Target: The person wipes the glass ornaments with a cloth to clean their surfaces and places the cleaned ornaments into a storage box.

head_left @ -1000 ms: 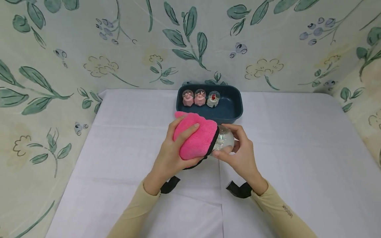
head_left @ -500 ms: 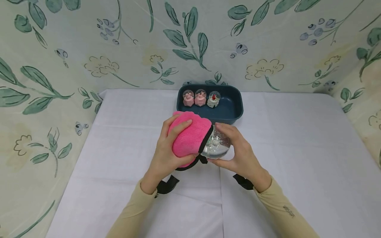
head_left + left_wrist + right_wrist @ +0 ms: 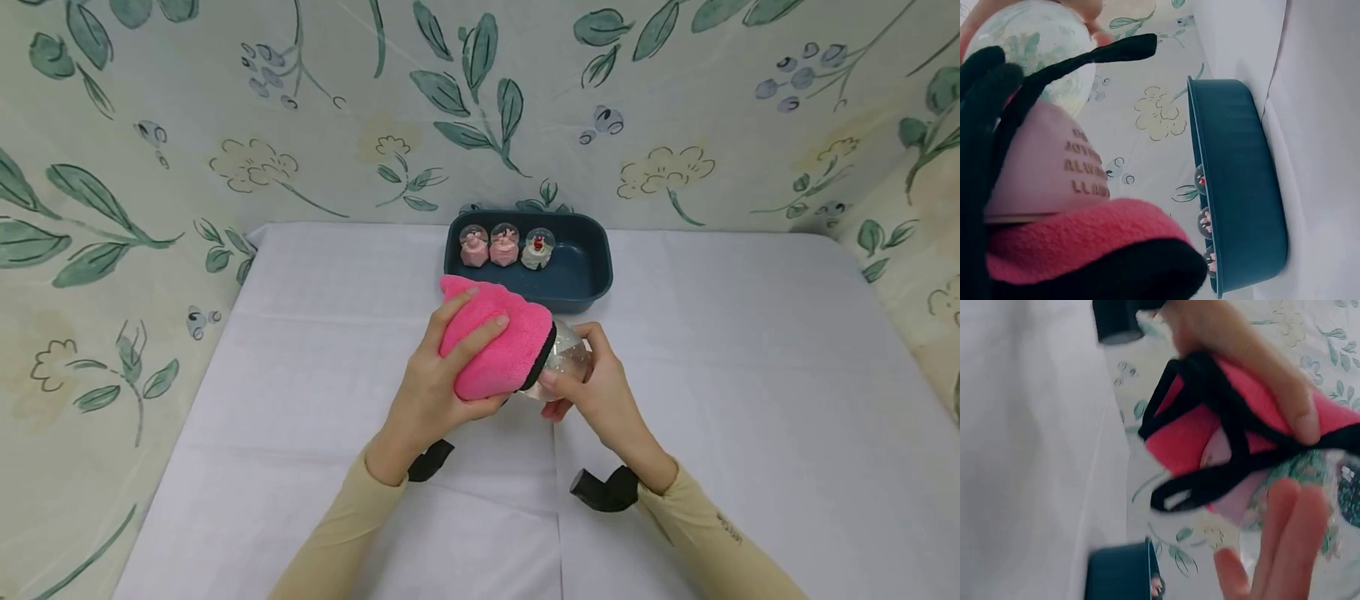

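My left hand (image 3: 438, 383) grips a bright pink plush cloth (image 3: 498, 342) with black edging, wrapped around a large snow globe (image 3: 568, 358). Thumb and fingers of my right hand (image 3: 611, 392) hold the clear, glittery glass end, which points right. In the left wrist view, the globe's pale pink base (image 3: 1050, 165) shows raised gold lettering, partly covered by the cloth. Black straps and a loop (image 3: 1191, 487) hang off the cloth in the right wrist view. Both hands are raised over the table, just in front of the tray.
A dark blue tray (image 3: 581, 258) stands at the back of the white-covered table (image 3: 720, 375). Inside are three small snow globes, two pink (image 3: 474, 247) and one white with red (image 3: 537, 249). A floral curtain (image 3: 525, 100) hangs behind. Black straps (image 3: 603, 490) stick out at both wrists.
Cloth and globe first shifted slightly left, then back right. My right hand has changed its hold on the glass, its thumb now on the near side and fingers showing beneath.
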### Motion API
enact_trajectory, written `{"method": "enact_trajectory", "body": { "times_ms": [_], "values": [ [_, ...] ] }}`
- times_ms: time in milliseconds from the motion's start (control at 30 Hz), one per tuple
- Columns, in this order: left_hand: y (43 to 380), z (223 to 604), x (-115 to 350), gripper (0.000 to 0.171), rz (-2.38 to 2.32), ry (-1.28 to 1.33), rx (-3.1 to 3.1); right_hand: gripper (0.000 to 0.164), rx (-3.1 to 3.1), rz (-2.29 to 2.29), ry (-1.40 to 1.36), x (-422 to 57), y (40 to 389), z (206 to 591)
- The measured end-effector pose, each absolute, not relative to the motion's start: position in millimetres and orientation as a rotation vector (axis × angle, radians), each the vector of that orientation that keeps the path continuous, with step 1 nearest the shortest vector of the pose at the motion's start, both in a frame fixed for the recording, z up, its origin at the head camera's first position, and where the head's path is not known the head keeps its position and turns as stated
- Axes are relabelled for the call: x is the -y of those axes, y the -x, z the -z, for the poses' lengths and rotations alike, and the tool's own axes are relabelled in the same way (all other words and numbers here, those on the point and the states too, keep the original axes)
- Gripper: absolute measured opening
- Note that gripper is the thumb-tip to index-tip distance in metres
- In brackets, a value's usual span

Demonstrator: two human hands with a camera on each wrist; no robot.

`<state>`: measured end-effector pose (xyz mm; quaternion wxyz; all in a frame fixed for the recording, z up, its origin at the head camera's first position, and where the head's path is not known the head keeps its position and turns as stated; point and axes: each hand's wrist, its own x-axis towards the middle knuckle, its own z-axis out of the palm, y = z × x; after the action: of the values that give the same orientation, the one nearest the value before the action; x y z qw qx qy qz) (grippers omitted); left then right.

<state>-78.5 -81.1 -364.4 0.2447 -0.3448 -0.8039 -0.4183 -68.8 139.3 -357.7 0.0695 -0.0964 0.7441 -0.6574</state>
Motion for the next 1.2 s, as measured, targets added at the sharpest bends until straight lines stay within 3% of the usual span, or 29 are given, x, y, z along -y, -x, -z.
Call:
{"method": "enact_trajectory", "body": {
  "times_ms": [100,267,467,667,800,1000,1200],
  "values": [
    [79.5,363.4,82.9,0.082,1.214,0.886,2.194,0.068,-2.320,1.840,0.422,-141.4,68.6,356.7],
    [79.8,359.4,87.6,0.082,1.437,0.760,2.184,0.108,-2.747,1.484,0.889,-144.4,70.4,356.6],
    [75.4,357.5,86.6,0.082,1.330,0.759,2.218,0.086,-2.849,1.559,1.155,-143.2,75.9,360.3],
    [74.2,363.0,80.0,0.086,1.149,0.822,2.177,0.078,-2.606,1.966,0.765,-139.4,72.3,362.6],
    [72.5,362.3,77.2,0.085,1.182,0.821,2.165,0.078,-2.481,1.954,0.600,-142.2,71.1,358.8],
    [71.0,354.5,80.1,0.082,1.341,0.743,2.193,0.100,-2.665,1.650,0.919,-148.7,73.2,356.6],
    [71.2,350.9,79.6,0.079,1.448,0.752,2.180,0.092,-2.794,1.657,1.180,-147.9,78.5,358.0]
  ]
}}
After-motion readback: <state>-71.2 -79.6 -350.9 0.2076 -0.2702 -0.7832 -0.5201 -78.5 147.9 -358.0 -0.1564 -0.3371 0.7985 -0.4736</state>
